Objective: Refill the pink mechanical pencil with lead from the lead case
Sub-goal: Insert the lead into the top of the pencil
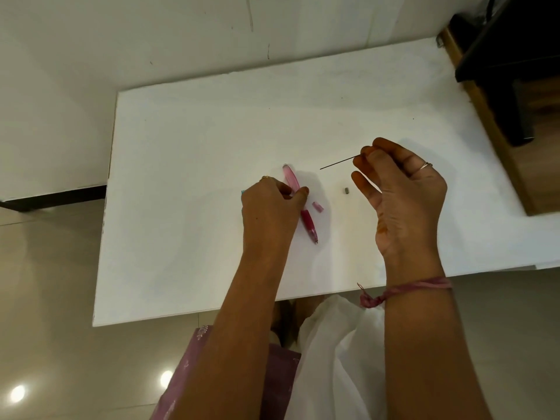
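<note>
The pink mechanical pencil [292, 178] lies on the white table [188, 153], tip toward me, its back end open. My left hand [269, 207] pinches its barrel at mid length against the table. My right hand [400, 189] hovers to the right and holds a thin black lead [336, 163] between thumb and fingertips, the lead pointing left toward the pencil. A small pink cap [318, 206] lies just right of the pencil. A tiny grey eraser piece [346, 190] sits further right. A sliver of a teal object [242, 192], perhaps the lead case, shows behind my left hand.
A dark wooden piece of furniture [500, 71] stands at the table's far right corner. A white wall rises behind the table. The tiled floor [45, 283] lies to the left and below the near edge.
</note>
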